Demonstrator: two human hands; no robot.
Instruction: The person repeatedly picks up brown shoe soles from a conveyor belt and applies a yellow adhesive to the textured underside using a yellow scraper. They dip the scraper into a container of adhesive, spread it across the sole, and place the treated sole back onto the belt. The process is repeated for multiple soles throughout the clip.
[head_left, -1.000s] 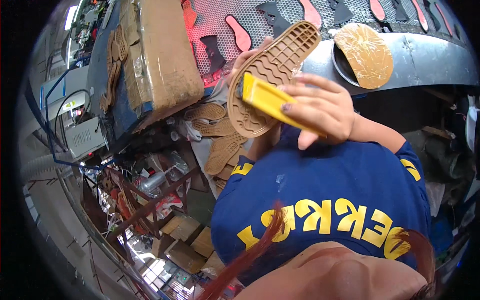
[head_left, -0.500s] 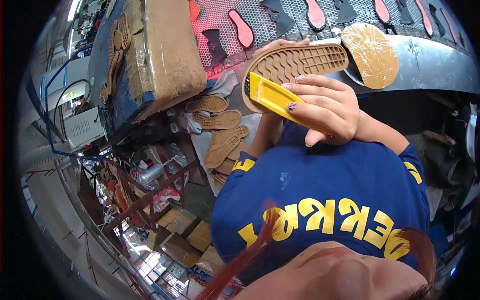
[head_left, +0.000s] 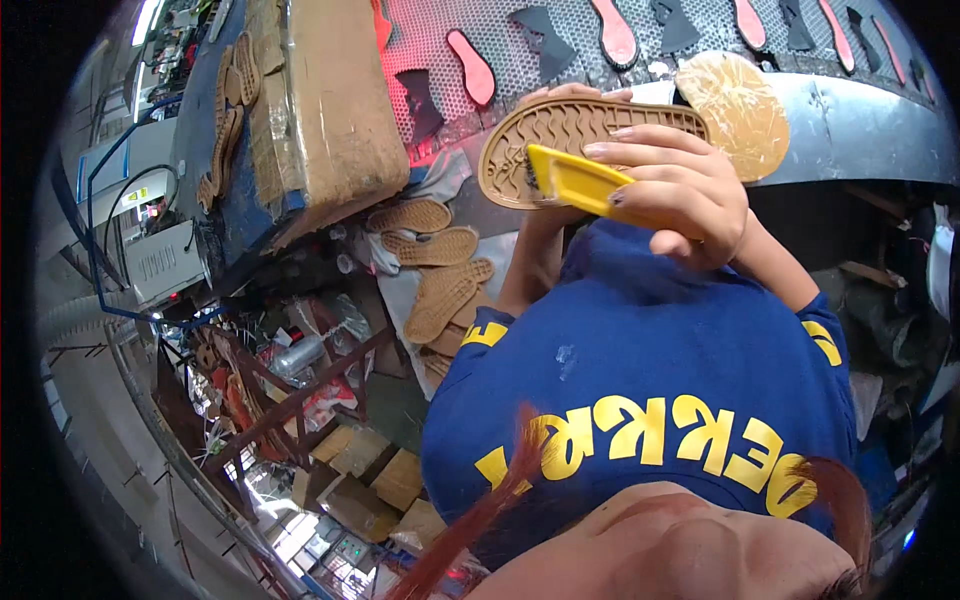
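Observation:
My right hand grips a yellow-handled brush, whose bristle end rests on the grooved tread of a tan rubber shoe sole. My left hand holds that sole from behind; only its fingertips show over the top edge, and the forearm rises below the sole. The sole lies nearly level, tread toward me, in front of my blue shirt.
A mesh conveyor carries pink insoles and dark pieces. A round tan glue-crusted dish sits on the grey metal rim. More tan soles are stacked lower left. A cardboard box stands at left, with a red metal rack below.
The sole has turned from steeply tilted to nearly level and moved right. My right hand and the brush have shifted along its tread.

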